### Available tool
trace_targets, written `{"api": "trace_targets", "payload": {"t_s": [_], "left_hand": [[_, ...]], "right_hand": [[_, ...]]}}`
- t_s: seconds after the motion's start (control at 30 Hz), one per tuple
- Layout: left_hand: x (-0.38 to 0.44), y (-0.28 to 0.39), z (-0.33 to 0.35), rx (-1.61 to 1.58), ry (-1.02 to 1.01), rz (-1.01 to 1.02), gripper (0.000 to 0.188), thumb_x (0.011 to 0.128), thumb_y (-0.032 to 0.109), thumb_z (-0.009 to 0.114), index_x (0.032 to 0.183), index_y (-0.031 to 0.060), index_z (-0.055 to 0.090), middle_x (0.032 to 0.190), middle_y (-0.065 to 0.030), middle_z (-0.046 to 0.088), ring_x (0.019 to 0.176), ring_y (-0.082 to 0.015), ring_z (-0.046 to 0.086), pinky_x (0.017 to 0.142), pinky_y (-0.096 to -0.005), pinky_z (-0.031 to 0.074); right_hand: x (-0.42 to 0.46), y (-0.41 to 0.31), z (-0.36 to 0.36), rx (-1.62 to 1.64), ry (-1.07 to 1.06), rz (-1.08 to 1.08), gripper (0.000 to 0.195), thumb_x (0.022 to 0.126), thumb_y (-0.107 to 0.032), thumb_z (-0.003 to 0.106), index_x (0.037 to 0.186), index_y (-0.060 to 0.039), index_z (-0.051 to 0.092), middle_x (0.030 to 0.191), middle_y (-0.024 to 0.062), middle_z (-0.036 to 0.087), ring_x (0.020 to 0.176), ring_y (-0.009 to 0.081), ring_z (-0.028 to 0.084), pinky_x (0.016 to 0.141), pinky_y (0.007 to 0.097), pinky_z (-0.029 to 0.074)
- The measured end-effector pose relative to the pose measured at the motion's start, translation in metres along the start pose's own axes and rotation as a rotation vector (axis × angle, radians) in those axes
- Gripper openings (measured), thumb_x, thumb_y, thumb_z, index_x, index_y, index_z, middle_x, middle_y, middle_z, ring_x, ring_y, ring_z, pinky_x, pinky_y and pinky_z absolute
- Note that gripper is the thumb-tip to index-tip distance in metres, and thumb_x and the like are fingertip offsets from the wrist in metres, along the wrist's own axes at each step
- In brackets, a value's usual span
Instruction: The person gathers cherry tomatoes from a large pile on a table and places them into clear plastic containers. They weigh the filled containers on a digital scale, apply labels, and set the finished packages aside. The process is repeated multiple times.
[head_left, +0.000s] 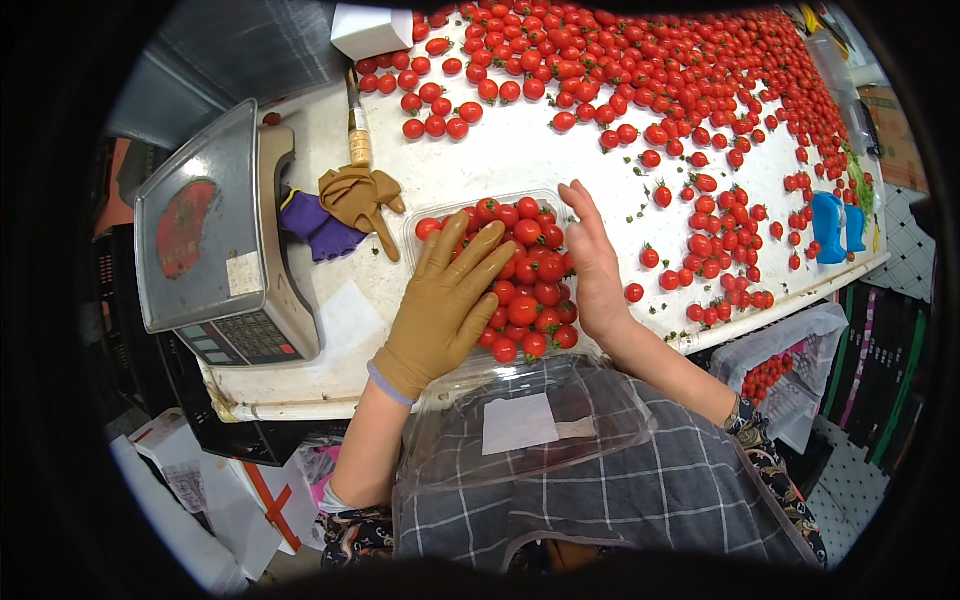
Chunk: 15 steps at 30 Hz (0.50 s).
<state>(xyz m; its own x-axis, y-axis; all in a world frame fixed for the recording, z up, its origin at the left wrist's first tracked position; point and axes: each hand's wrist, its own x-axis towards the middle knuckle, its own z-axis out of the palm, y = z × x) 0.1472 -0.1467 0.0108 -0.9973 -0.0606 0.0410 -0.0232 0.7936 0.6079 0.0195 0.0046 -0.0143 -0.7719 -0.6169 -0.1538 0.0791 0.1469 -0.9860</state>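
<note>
A clear plastic clamshell box (411, 225) filled with cherry tomatoes (529, 274) sits at the table's front edge. Its hinged lid (622, 420) hangs folded back against a checked apron and bears a white label (517, 424). My left hand (450, 300), in a tan rubber glove, lies spread over the tomatoes on the left side of the box. My bare right hand (596, 270) stands upright along the box's right side, fingers extended, nothing seen in its grasp. The left palm hides some of the tomatoes beneath it.
A digital scale (225, 247) stands at left, near a tan glove (364, 199), a purple cloth item (322, 225) and a wooden-handled tool (360, 142). Loose cherry tomatoes (637, 60) cover the white table's (517, 154) far side and right. Blue plastic objects (829, 225) lie right; a lined crate (802, 375) stands below.
</note>
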Motion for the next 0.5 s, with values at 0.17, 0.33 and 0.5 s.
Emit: {"api": "trace_targets", "payload": {"t_s": [0.17, 0.33, 0.5], "left_hand": [[0.001, -0.002, -0.003, -0.883, 0.133, -0.125, 0.044, 0.096, 0.019, 0.037, 0.135, -0.0005, 0.038, 0.141, -0.0144, 0.037, 0.134, -0.0267, 0.031, 0.111, -0.0386, 0.020], [-0.014, -0.007, -0.003, -0.950, 0.373, -0.194, 0.058, 0.089, 0.027, 0.050, 0.136, -0.0042, 0.034, 0.139, -0.0164, 0.038, 0.133, -0.0289, 0.031, 0.110, -0.0411, 0.022], [-0.029, -0.010, -0.019, -0.173, 0.171, -0.100, 0.097, 0.061, 0.051, 0.075, 0.139, 0.0088, 0.036, 0.144, -0.0159, 0.031, 0.136, -0.0398, 0.017, 0.110, -0.0517, 0.015]], "right_hand": [[0.014, -0.010, 0.016, -0.688, -0.322, -0.271, 0.057, 0.085, -0.043, 0.054, 0.130, -0.0101, 0.045, 0.140, 0.0188, 0.034, 0.134, 0.0364, 0.024, 0.107, 0.0596, 0.009], [0.023, -0.013, -0.012, -0.527, -0.480, -0.338, 0.068, 0.078, -0.048, 0.062, 0.132, -0.0128, 0.044, 0.141, 0.0170, 0.034, 0.134, 0.0369, 0.025, 0.107, 0.0581, 0.013], [0.007, -0.012, -0.048, -0.785, -0.622, -0.508, 0.095, 0.060, -0.057, 0.073, 0.139, -0.0187, 0.037, 0.146, 0.0147, 0.026, 0.134, 0.0389, 0.023, 0.107, 0.0596, 0.014]]}}
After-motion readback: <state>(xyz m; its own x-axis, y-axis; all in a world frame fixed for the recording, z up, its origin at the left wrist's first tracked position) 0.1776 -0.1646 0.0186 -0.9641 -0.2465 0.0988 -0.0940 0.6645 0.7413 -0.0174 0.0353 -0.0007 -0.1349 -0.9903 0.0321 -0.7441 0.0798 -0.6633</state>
